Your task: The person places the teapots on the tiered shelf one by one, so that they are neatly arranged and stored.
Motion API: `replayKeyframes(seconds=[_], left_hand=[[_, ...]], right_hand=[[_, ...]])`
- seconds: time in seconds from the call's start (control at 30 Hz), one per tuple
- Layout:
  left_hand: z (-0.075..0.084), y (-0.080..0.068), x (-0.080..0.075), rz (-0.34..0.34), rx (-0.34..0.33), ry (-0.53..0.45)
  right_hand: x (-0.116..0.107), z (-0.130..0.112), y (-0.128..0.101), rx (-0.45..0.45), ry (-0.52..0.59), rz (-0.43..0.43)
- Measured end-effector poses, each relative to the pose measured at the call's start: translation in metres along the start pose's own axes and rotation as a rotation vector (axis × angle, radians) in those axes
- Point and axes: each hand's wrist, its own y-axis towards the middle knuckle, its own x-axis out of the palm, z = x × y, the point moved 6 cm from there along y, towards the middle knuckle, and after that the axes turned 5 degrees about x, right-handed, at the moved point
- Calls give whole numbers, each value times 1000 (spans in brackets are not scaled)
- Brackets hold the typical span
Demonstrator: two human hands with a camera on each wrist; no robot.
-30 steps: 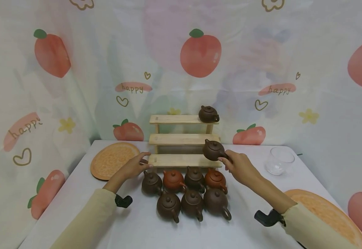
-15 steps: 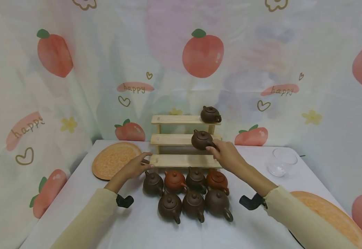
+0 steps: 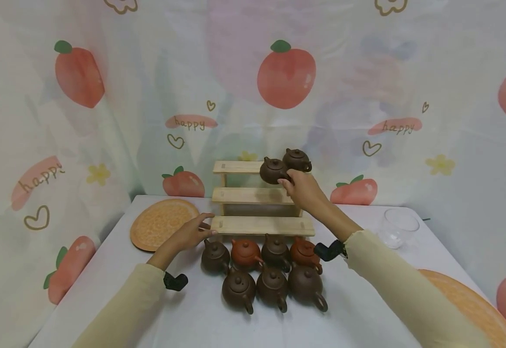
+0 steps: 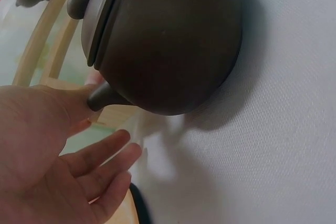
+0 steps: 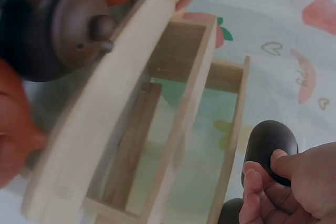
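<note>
My right hand (image 3: pixel 306 190) pinches the handle of a dark brown teapot (image 3: pixel 272 171), held up in front of the top shelf of a three-step wooden rack (image 3: pixel 257 225). In the right wrist view the thumb and fingers close on the teapot (image 5: pixel 269 142). Another dark teapot (image 3: pixel 296 158) sits at the top shelf's right end. My left hand (image 3: pixel 192 233) grips the left end of the lowest shelf between thumb and index finger, its other fingers loose. In the left wrist view a dark teapot (image 4: pixel 173 45) stands close to that hand and hides part of it.
Before the rack stand two rows of teapots, several dark brown (image 3: pixel 239 289) and two reddish (image 3: pixel 245 253). A round orange-patterned mat (image 3: pixel 161 222) lies at left, a similar one (image 3: pixel 466 299) at front right. A clear glass bowl (image 3: pixel 398 229) stands at right.
My right hand has raised the dark teapot from beside the lowest shelf up to the top shelf, and slightly leftward. My left hand has stayed on the rack's end.
</note>
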Motion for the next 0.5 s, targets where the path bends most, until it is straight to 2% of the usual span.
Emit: replayKeyframes(seconds=[0.5], left_hand=[[-3,1,-1,8,-14,-3]], right_hand=[[13,-8,43,72,-18,-12]])
